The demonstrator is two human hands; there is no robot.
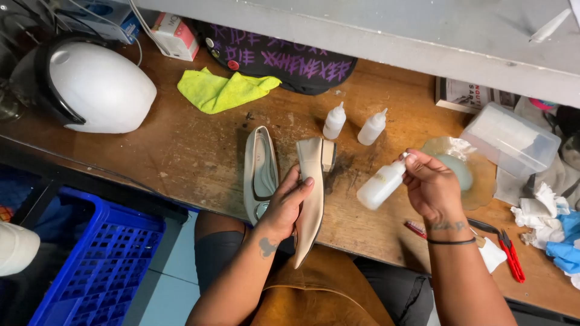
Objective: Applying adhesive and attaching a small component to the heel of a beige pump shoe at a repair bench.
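Nearest the camera, low in the middle of the frame, a tan leather cushion (314,290) rests on the person's lap, with both bare forearms reaching up from it toward a worn wooden table (199,151). Going left to right: a blue plastic crate (96,265) sits on the floor at lower left, and a white helmet (90,84) lies on the table at upper left. Behind it, along the top edge, stand a blue box (109,15) and a small white and pink carton (175,35), its printed face turned to the camera, then a crumpled yellow-green cloth (220,90) and a dark bag with purple lettering (284,57). At centre, one cream flat shoe (260,172) lies on the table, while the left hand (284,205) has its grip closed around a second cream shoe (311,199), sole side turned up and toe hanging past the table edge. Two small white squeeze bottles (353,124) stand just behind. The right hand (432,187) pinches the nozzle end of a larger white squeeze bottle (382,184), tilted, near the held shoe. Judging from this, liquid could drip onto the lap or table if the bottle is squeezed while tilted, and the overhanging shoe could slip from a one-handed hold. Farther right lie a round translucent dish (477,181), a clear plastic box (510,139), a black and white printed card (468,95) under the shelf, red-handled cutters (510,253), and crumpled white and blue rags (556,229).
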